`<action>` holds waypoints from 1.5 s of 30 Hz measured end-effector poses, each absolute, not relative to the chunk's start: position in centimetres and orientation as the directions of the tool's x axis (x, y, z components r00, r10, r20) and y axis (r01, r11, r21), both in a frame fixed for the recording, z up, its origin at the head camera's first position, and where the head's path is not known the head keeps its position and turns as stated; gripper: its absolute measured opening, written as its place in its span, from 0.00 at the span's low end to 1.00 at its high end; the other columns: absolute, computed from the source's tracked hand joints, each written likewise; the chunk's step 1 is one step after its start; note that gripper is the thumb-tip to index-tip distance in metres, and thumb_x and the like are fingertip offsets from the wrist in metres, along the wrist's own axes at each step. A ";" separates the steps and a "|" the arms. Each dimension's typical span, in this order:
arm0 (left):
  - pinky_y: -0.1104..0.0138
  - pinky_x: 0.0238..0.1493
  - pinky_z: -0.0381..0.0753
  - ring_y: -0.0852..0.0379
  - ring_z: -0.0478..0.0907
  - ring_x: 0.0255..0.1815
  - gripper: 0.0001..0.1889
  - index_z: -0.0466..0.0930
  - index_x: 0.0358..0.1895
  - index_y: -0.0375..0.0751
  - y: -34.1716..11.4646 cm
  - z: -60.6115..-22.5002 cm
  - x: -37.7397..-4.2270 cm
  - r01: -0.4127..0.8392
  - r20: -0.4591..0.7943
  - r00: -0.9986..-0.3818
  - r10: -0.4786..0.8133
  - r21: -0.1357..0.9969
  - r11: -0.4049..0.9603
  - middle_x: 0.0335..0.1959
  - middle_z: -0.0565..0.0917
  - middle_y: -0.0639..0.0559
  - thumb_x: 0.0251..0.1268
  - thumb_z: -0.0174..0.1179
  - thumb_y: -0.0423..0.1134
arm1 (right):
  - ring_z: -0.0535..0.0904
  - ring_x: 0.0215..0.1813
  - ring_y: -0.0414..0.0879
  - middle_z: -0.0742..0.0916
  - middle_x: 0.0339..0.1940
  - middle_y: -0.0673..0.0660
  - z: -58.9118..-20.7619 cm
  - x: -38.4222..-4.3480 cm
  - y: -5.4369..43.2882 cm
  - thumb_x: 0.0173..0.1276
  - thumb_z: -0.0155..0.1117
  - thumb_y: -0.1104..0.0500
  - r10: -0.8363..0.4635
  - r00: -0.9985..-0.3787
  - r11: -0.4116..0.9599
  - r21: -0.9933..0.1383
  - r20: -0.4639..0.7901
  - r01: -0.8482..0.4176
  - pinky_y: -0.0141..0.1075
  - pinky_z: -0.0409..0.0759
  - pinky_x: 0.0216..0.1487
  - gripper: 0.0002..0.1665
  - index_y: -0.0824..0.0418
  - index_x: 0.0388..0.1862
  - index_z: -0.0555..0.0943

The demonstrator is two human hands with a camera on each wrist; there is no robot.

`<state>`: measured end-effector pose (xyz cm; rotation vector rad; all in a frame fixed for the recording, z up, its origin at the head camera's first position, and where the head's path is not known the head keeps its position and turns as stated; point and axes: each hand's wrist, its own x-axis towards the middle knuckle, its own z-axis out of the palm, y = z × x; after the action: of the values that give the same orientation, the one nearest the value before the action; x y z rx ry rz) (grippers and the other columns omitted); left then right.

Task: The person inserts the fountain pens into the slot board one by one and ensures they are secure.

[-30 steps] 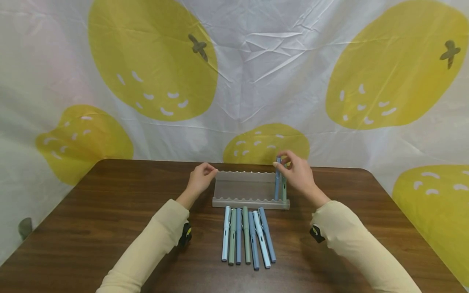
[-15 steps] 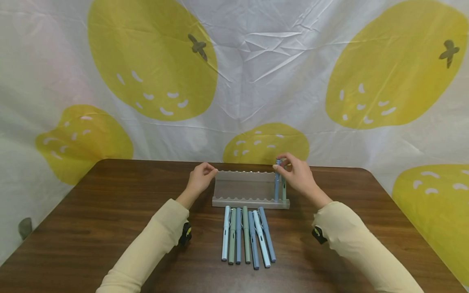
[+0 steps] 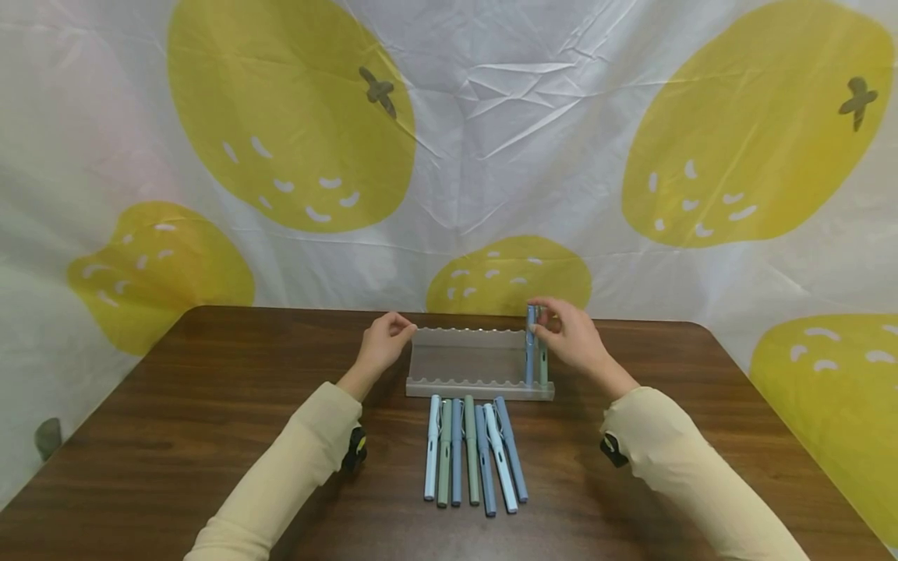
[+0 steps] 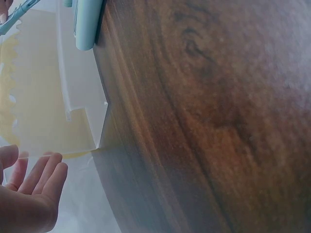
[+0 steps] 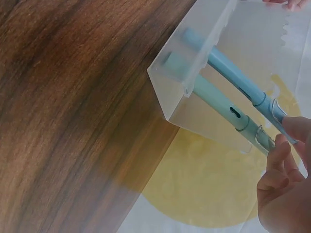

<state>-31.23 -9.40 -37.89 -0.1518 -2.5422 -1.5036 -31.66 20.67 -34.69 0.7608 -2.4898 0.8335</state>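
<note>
Any lettering on the pens is too small to read, sorry. Backdrop is a white cloth [image 3: 302, 269] with big yellow lemons [image 3: 281, 101], at 12 o'clock past the dark wood table [image 3: 210, 413].

Crowding the spot: a green pen [image 3: 543, 366] stands in the frosted rack [image 3: 463, 362], just at 3 o'clock of the blue pen [image 3: 529, 358]. Another seven pens [image 3: 457, 460] (blues, pale blues, greens) lie on the wood at the rack's 6 o'clock, clip ends towards 12, the last few tilting to 11.

The blue pen is at the rack's 3 o'clock end, clip end up, lower end in the front tray, long axis roughly 12-to-6 from the head cam. Right hand [image 3: 574, 336] has it pinched near the top by thumb and fingers; left hand [image 3: 382, 343] pinches the rack's 10 o'clock corner. Cream sleeves [image 3: 281, 475] come in from 7 and 5.
</note>
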 end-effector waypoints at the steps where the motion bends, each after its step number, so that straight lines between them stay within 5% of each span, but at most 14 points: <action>1: 0.55 0.44 0.71 0.46 0.73 0.48 0.09 0.75 0.37 0.34 -9.4 -37.9 -31.2 0.180 0.208 -0.978 -0.006 0.859 0.480 0.41 0.79 0.42 0.62 0.54 0.38 | 0.70 0.24 0.44 0.78 0.26 0.52 -34.7 -31.7 20.7 0.56 0.62 0.65 -0.364 -0.772 0.674 -0.424 0.522 -0.604 0.38 0.65 0.27 0.22 0.63 0.52 0.73; 25: 0.55 0.44 0.72 0.46 0.74 0.47 0.09 0.75 0.37 0.34 -9.4 -37.8 -31.1 0.185 0.213 -0.977 -0.002 0.855 0.485 0.40 0.79 0.42 0.62 0.54 0.39 | 0.63 0.15 0.43 0.75 0.17 0.50 -34.6 -31.4 20.2 0.60 0.61 0.59 -0.301 -0.835 0.762 -0.410 0.460 -0.501 0.35 0.60 0.14 0.23 0.57 0.55 0.73; 45: 0.56 0.43 0.72 0.46 0.74 0.46 0.10 0.75 0.37 0.34 -9.5 -37.8 -31.1 0.187 0.211 -0.977 0.007 0.852 0.488 0.40 0.79 0.42 0.62 0.54 0.39 | 0.64 0.14 0.43 0.74 0.15 0.50 -34.8 -31.7 20.4 0.61 0.60 0.58 -0.290 -0.841 0.761 -0.423 0.456 -0.492 0.35 0.61 0.15 0.25 0.57 0.57 0.71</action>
<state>-31.10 -9.45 -37.85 -0.1680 -2.5510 -1.4949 -31.65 20.41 -34.79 0.5993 -2.5923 0.7680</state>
